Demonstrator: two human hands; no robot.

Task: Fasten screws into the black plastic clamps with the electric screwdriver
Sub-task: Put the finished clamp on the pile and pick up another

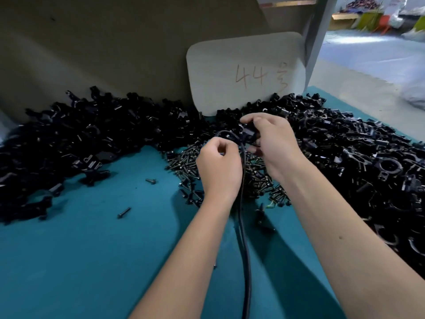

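The cable (243,238) runs up between both hands: left hand (218,166) fingers curled, contents hidden; right hand (273,143) grips a clamp (249,134), steadying it for screwing.

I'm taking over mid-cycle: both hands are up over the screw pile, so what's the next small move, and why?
Probably seat a screw into the black clamp that the right hand grips. The left hand is curled right beside it over the screw pile; whether it pinches a screw is hidden.

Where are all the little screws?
In the head view, the screws lie heaped on the teal table, mid-frame under both hands, between the two black clamp piles.
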